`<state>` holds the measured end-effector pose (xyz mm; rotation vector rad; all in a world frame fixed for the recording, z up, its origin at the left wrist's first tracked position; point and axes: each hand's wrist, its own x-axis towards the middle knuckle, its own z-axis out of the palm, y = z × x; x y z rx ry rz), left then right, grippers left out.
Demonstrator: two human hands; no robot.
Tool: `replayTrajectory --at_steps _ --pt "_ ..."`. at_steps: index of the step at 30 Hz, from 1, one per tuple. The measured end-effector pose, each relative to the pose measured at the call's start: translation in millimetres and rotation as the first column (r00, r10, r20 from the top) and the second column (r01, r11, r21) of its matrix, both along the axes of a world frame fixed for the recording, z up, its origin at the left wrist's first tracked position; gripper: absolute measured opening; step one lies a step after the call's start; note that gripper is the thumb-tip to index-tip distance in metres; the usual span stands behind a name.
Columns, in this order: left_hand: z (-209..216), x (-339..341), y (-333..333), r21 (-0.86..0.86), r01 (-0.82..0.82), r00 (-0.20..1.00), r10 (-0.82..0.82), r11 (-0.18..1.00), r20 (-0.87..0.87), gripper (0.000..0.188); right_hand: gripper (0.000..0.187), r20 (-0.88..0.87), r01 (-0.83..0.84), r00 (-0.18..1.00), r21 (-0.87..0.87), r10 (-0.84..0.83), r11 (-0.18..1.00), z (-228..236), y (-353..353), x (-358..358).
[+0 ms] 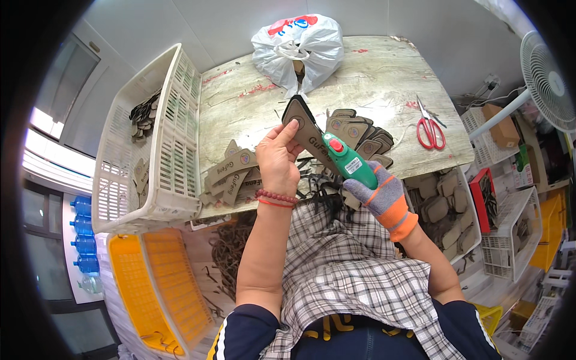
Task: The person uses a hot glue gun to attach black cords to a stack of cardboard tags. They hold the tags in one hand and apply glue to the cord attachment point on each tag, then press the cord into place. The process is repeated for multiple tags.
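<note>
My bare left hand (278, 150), with a red beaded bracelet at the wrist, pinches a long tan printed piece with a dark edge (309, 133) and holds it raised over the table. A grey and orange glove covers my right hand (384, 197), which is closed around a green handheld electric cutter (350, 161) with a red button. The cutter's head is against or just beside the edge of the piece; its blade is hidden. Behind the cutter lies a fanned pile of similar pieces (366, 135). More tan printed pieces (234, 174) are heaped left of my left wrist. Dark trimmed strips (324, 189) hang at the table's near edge.
Red-handled scissors (429, 132) rest on the table's right side. A knotted white plastic bag (300, 51) sits at the back. A white crate (174, 138) holding pieces stands left, above a yellow crate (162, 288). Right are a bin of pieces (444, 210) and a fan (543, 78).
</note>
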<state>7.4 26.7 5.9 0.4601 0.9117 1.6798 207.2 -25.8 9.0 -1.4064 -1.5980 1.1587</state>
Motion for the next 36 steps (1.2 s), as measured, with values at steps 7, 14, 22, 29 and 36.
replayTrajectory --at_steps 7,14,22,29,36 --pt "-1.7 16.0 -4.7 -0.016 0.016 1.0 -0.015 1.0 0.023 0.01 0.054 -0.094 0.019 0.995 -0.098 -0.029 0.995 1.3 -1.1 1.8" --pt "-2.3 27.7 -14.2 -0.057 0.047 0.999 -0.047 0.997 0.002 0.011 0.054 -0.049 0.033 0.998 -0.018 -0.034 0.999 -8.8 -0.6 4.8" --pt "-5.6 34.1 -26.7 -0.037 0.053 0.99 -0.058 0.998 -0.132 0.008 0.053 -0.102 0.041 0.994 0.031 -0.038 0.999 -4.0 0.2 6.6" --pt "-3.2 27.9 -27.7 0.03 0.021 0.992 -0.017 0.999 -0.128 0.007 0.052 -0.126 0.018 0.992 -0.06 -0.025 0.998 1.9 -2.0 13.7" --pt "-5.1 17.7 -22.9 0.093 0.034 0.975 -0.013 0.995 -0.221 0.009 0.051 -0.051 -0.004 0.999 -0.035 0.002 0.999 1.1 -4.4 19.1"
